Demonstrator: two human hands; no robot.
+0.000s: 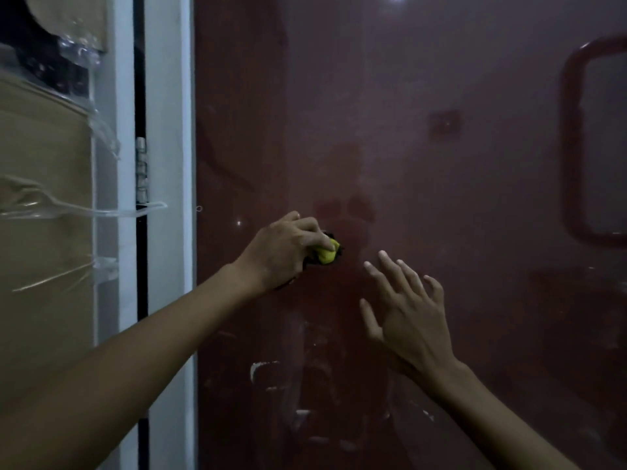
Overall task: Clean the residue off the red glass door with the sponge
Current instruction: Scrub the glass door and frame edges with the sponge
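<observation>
In the head view I see the red glass door [424,147] filling most of the picture, dark and glossy, with small light reflections on it. My left hand [285,252] is pressed against the glass a little left of the middle, and its fingers are curled around the sponge [328,253], which is yellow with a dark side toward the door. Only a small part of the sponge shows beyond the fingertips; the rest is hidden inside the grip. The sponge seems to touch the glass, but the exact contact I cannot see well.

My right hand [412,312] is just to the right and a bit lower, with the fingers spread and straight, holding nothing. Whether its fingertips touch the glass I cannot tell.

Below both hands there are whitish streaks and patches of residue [268,371] on the lower part of the door. At the far right edge I see a red handle [573,147] with a rounded shape. On the left stands a white door frame [166,164] with a metal hinge [142,174], and beside it a brown cardboard surface [44,198] covered with clear tape.
</observation>
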